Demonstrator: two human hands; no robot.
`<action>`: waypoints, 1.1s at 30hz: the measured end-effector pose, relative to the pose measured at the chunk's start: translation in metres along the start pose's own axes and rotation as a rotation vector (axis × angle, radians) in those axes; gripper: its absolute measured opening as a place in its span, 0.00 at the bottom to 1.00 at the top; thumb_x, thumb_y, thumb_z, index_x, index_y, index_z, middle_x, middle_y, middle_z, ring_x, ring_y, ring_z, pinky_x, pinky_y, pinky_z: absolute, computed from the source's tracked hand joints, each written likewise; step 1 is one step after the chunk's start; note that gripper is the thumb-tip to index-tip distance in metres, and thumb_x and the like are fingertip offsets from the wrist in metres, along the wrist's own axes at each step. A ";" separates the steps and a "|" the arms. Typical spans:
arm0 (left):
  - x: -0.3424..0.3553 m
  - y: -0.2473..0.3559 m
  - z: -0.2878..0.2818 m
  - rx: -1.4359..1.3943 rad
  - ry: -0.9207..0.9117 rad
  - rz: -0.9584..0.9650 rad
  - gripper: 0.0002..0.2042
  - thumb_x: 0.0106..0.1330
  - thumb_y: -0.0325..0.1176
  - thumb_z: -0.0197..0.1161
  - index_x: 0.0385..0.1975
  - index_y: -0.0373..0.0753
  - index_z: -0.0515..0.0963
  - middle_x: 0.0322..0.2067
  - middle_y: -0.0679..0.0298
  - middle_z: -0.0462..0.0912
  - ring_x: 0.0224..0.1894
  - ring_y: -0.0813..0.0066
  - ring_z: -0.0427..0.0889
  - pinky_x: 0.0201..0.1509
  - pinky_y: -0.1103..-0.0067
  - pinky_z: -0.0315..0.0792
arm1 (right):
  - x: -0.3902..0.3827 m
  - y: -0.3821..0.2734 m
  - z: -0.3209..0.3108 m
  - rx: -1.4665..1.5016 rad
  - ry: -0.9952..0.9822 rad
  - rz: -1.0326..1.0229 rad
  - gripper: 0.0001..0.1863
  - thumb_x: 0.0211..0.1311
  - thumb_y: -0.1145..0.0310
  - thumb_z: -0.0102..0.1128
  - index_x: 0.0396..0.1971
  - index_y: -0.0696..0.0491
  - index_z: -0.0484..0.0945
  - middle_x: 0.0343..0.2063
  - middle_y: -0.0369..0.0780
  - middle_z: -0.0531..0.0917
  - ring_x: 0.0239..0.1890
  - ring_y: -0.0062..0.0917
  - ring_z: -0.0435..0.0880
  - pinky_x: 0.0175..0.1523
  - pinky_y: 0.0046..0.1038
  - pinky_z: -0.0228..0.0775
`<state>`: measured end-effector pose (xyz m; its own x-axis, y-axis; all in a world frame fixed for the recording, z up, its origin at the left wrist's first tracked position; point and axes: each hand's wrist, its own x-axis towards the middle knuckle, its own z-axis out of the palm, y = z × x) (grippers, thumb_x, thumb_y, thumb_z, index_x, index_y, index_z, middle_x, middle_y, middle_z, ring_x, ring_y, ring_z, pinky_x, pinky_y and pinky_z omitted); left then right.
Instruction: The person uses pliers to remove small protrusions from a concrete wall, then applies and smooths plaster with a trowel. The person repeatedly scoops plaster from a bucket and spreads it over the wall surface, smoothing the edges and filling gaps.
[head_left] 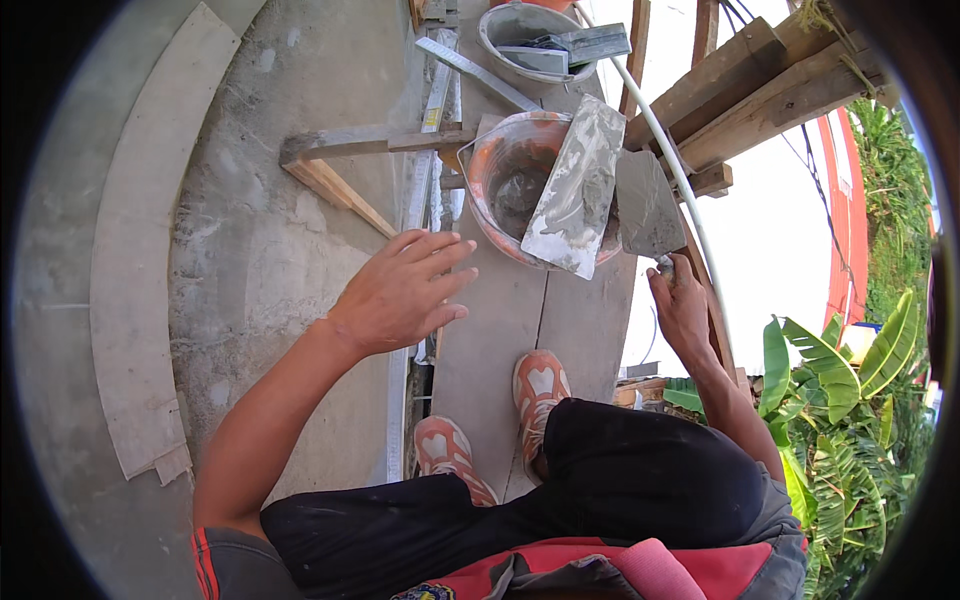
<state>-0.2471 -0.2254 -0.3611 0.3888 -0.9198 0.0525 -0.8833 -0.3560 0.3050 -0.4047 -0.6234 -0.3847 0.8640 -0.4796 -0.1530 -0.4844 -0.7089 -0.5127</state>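
Note:
My right hand [682, 305] is closed round the handle of a trowel [650, 205], its grey blade pointing away from me beside the bucket. My left hand [405, 292] hangs empty with fingers apart, left of the bucket and over the edge of the planks. An orange bucket [482, 190] smeared with grey mortar stands on the planks in front of me. Across its right side rests a flat rectangular plastering float [578, 185], coated with wet mortar; its handle is hidden. Some grey mortar [517, 192] shows inside the bucket.
Farther off, a second bucket [488, 38] holds flat tools. A wooden bracket [340, 145] and metal straightedges [478, 74] lie at the wall side. Timber beams [770, 95] and a white pipe [672, 150] run along the right. My shoes [540, 385] stand on the planks [490, 330].

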 end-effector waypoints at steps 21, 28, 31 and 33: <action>0.035 0.030 0.081 -0.431 0.080 -0.140 0.31 0.80 0.40 0.61 0.79 0.37 0.66 0.81 0.52 0.65 0.84 0.58 0.58 0.84 0.56 0.47 | -0.027 0.007 0.043 0.043 -0.231 0.078 0.25 0.78 0.57 0.64 0.60 0.63 0.74 0.35 0.58 0.89 0.40 0.53 0.91 0.48 0.49 0.79; 0.036 0.030 0.085 -0.423 0.072 -0.133 0.31 0.77 0.34 0.59 0.79 0.35 0.65 0.81 0.53 0.63 0.84 0.60 0.58 0.82 0.56 0.49 | -0.050 -0.008 0.053 0.766 -0.589 0.387 0.10 0.79 0.65 0.64 0.45 0.53 0.72 0.23 0.35 0.77 0.16 0.18 0.74 0.22 0.28 0.65; 0.034 0.029 0.085 -0.421 0.067 -0.114 0.31 0.75 0.33 0.59 0.78 0.33 0.66 0.81 0.51 0.64 0.84 0.59 0.58 0.81 0.55 0.51 | -0.051 -0.013 0.052 1.030 -0.706 0.433 0.09 0.79 0.66 0.63 0.44 0.51 0.71 0.22 0.34 0.74 0.15 0.19 0.73 0.21 0.27 0.66; 0.032 0.028 0.086 -0.433 0.070 -0.103 0.32 0.74 0.32 0.60 0.78 0.33 0.65 0.80 0.51 0.64 0.84 0.58 0.58 0.81 0.55 0.52 | -0.051 -0.016 0.045 1.136 -0.768 0.467 0.08 0.78 0.67 0.62 0.44 0.50 0.71 0.21 0.33 0.72 0.15 0.19 0.72 0.21 0.27 0.66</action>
<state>-0.2821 -0.2790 -0.4323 0.4984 -0.8648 0.0605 -0.6538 -0.3291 0.6813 -0.4351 -0.5648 -0.4065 0.6966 0.1010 -0.7103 -0.6840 0.3923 -0.6150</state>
